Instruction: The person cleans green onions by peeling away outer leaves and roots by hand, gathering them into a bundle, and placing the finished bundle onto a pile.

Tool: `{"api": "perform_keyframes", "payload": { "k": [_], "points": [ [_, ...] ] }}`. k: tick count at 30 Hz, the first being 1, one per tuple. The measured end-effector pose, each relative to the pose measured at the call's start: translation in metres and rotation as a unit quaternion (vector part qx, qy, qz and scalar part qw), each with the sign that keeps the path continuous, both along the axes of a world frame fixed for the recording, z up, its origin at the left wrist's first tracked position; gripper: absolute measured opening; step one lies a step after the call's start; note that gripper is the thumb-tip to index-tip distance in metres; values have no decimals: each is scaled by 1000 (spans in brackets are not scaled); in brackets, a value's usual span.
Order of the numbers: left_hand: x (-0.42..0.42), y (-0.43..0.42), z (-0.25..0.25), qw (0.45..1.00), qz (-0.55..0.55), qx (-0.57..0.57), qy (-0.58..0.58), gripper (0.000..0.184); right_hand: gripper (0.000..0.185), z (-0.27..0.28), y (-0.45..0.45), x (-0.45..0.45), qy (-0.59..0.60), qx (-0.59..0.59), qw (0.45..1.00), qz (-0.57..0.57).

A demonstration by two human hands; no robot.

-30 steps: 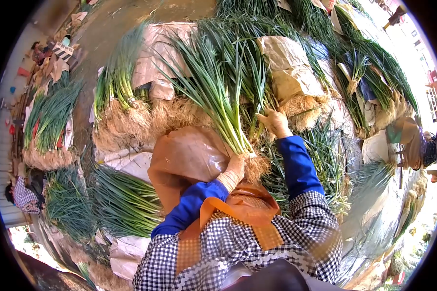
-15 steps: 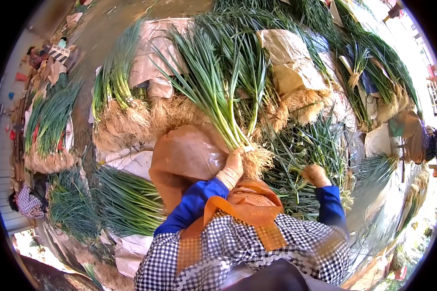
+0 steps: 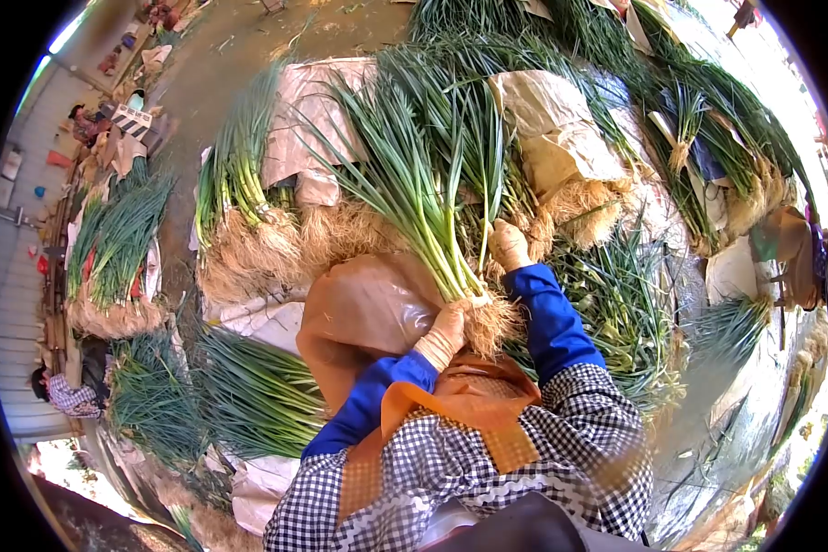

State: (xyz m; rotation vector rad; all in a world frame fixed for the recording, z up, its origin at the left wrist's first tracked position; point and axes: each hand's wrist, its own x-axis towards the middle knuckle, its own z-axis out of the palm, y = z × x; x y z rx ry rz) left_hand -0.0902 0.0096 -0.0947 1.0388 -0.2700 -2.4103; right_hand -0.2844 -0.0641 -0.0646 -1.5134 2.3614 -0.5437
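Note:
My left hand (image 3: 448, 333) is closed round the base of a bunch of green onions (image 3: 432, 230), just above its pale, shaggy roots (image 3: 493, 324). The leaves fan upward and to the left. My right hand (image 3: 510, 247), its fingers curled, is beside the bunch's rightmost stalk; whether it pinches that stalk or a leaf is hidden. Under the bunch, a brown plastic apron (image 3: 363, 308) covers my lap. More green onions with brown roots (image 3: 248, 248) lie just beyond it.
Loose leaves (image 3: 621, 322) are heaped on the right. Another pile of green onions (image 3: 258, 396) lies to the left. Brown paper sheets (image 3: 547, 115) cover some bundles ahead. People sit at the left edge, one in a checked top (image 3: 72, 396).
My right hand has moved up and left from over the loose leaves to the held bunch. My left hand keeps its hold on the green onions. The view has shifted slightly.

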Motion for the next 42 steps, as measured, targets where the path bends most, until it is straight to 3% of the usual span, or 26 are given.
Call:
{"api": "perform_keyframes", "payload": {
  "k": [3,4,6,8,10,12,14,15,17,18,19,20,22,24,26,27,28,30,32,35,36,37,38,39,41,42],
  "points": [
    [-12,2,14,998,20,-28,-48,16,31,24,16,7,37,71,997,-20],
    [-14,4,18,998,17,-24,-49,16,26,38,33,16,50,-12,999,15],
    [-15,0,31,995,83,-46,-24,14,23,40,66,22,-158,-85,982,49],
    [-13,-5,74,991,121,58,23,15,26,96,110,39,-401,-44,913,-57],
    [-9,-8,82,992,108,-25,65,18,29,122,155,13,-516,1,842,-158],
    [-6,-13,75,987,127,53,81,22,28,104,197,-39,-505,-14,841,-192],
    [-5,-12,68,989,127,44,69,27,30,80,233,-93,-285,172,935,-119],
    [-7,-11,77,989,121,51,72,21,30,69,234,-93,-283,170,936,-123],
    [-3,-15,74,992,87,43,78,19,35,49,218,-98,72,241,968,17],
    [-3,-14,82,992,90,43,78,19,40,73,175,-69,-9,233,972,-10],
    [-2,-10,99,992,77,48,89,21,44,75,155,-46,-194,43,980,-2],
    [-1,-11,110,992,62,46,101,24,48,65,128,-24,-388,-35,921,-26],
    [1,-10,101,989,75,24,126,38,59,49,80,-4,-557,-42,829,-31],
    [3,-8,82,984,57,20,168,37,58,24,46,8,-575,-50,813,-74],
    [5,-10,84,987,49,2,152,35,50,-8,15,-3,-356,-33,926,-120],
    [6,-9,86,989,49,2,138,31,42,11,14,2,-569,-162,802,-82],
    [6,-8,89,991,48,4,125,27,34,11,11,-19,-532,-16,838,-118],
    [4,-6,98,990,65,0,123,26,25,26,19,-42,-555,-119,815,-121],
    [3,-6,105,990,47,8,131,23,13,105,49,-66,-589,-319,737,-90],
    [4,-6,90,994,51,8,95,21,15,153,109,-137,-638,-551,534,-64],
    [4,-6,86,994,49,9,97,21,9,154,136,-180,-612,-553,553,124],
    [5,-6,83,995,49,1,86,21,11,153,157,-211,-614,-555,551,113],
    [5,-5,81,996,49,-7,76,22,23,182,153,-181,-598,-585,532,-130],
    [2,-4,84,995,70,1,76,19,25,133,163,-204,-406,-468,781,-75],
    [3,-3,96,994,66,22,85,19,27,39,163,-217,-166,-295,941,-18],
    [3,-4,103,993,67,39,93,19,30,19,136,-191,-216,-148,965,-21]
  ]
}}
